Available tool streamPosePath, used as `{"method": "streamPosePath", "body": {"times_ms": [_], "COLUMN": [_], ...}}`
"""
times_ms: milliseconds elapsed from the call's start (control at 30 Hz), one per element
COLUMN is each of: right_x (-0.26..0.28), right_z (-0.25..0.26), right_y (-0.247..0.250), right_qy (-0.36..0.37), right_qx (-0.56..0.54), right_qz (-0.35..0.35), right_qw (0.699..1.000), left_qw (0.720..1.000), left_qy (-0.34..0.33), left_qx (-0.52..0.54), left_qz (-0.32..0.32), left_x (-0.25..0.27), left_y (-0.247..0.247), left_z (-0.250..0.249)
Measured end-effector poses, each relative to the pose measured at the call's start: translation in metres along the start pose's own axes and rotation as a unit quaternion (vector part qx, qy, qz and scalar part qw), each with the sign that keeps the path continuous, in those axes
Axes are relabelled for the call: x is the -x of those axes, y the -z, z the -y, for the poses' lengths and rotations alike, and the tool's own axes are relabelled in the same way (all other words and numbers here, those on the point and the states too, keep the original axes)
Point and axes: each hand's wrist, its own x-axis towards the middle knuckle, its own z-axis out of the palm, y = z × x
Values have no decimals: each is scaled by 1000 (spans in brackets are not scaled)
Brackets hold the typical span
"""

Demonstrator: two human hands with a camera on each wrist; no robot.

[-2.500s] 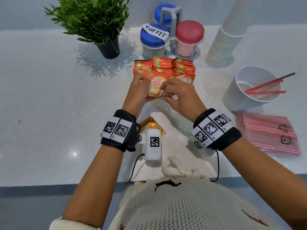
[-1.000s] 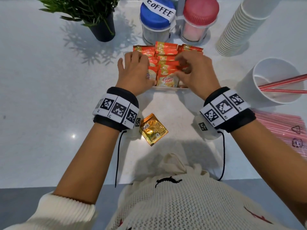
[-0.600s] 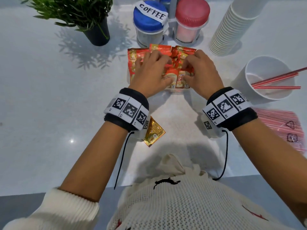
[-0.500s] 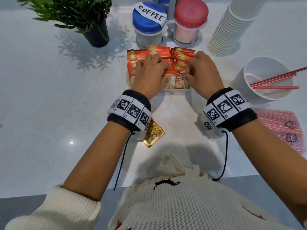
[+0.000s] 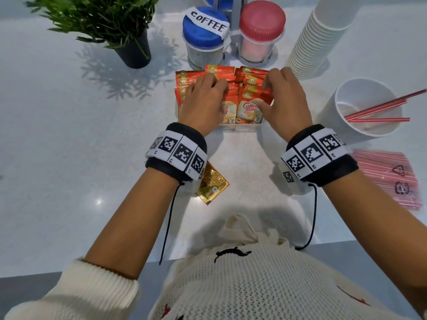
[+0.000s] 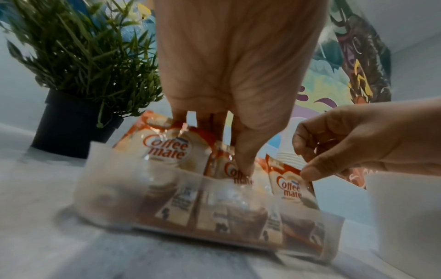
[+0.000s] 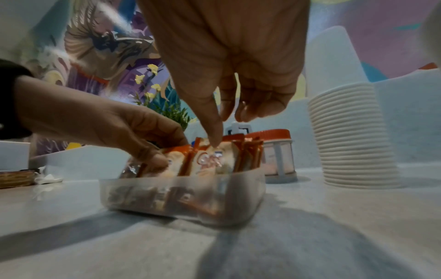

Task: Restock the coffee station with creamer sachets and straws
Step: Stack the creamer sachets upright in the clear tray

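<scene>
Sachets point(image 5: 249, 105) now stand packed upright in the clear plastic tray point(image 7: 229, 190), where two and a half seconds ago both hands held a bundle of them above it; since then the hands have come down onto the rows, so the creamer half of the job looks nearly finished. The left hand point(image 5: 204, 105) has its fingers bent down among the left-hand rows with the thumb pressing a front sachet, and the left wrist view shows it tucking rather than gripping anything. The right hand point(image 5: 285, 102) is loosely curled over the right-hand rows, thumb tip on the front sachet; it holds nothing that I can see. One gold packet point(image 5: 211, 184) lies apart on the counter point(image 5: 69, 158), just under the left wrist, and I cannot tell whether it belongs in the tray. Straws are still to do, I judge: only a few red straws point(image 5: 379, 112) lean in the white cup point(image 5: 332, 112), while the bag of straws point(image 5: 390, 176) lies flat near the right forearm. Room is tight behind the tray, where the jar labelled COFFEE point(image 5: 204, 35) and the red-lidded jar point(image 5: 261, 31) stand close, and the stack of paper cups point(image 5: 312, 42) stands near its right corner. The plant point(image 5: 115, 26) is well to the left, and bare counter lies between the tray and the near edge.
</scene>
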Motion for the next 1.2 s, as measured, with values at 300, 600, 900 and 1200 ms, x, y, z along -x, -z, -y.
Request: {"method": "streamPosePath", "body": {"times_ms": [300,600,900,1200], "right_x": [37,52,44,27], "right_z": [47,61,44,11], "right_y": [-25,-48,-26,-1], "right_qy": [177,188,117,59], "right_qx": [24,65,-70,-260], "right_qz": [331,390,236,-43], "right_qw": [926,899,962,963], "left_qw": [994,994,974,880], "left_qy": [63,74,98,148], "left_qx": [61,66,162,440], "left_qz": [-62,-44,-126,99], "left_x": [20,35,34,26], "left_y": [21,20,30,25], "left_z": [22,36,27,-7]}}
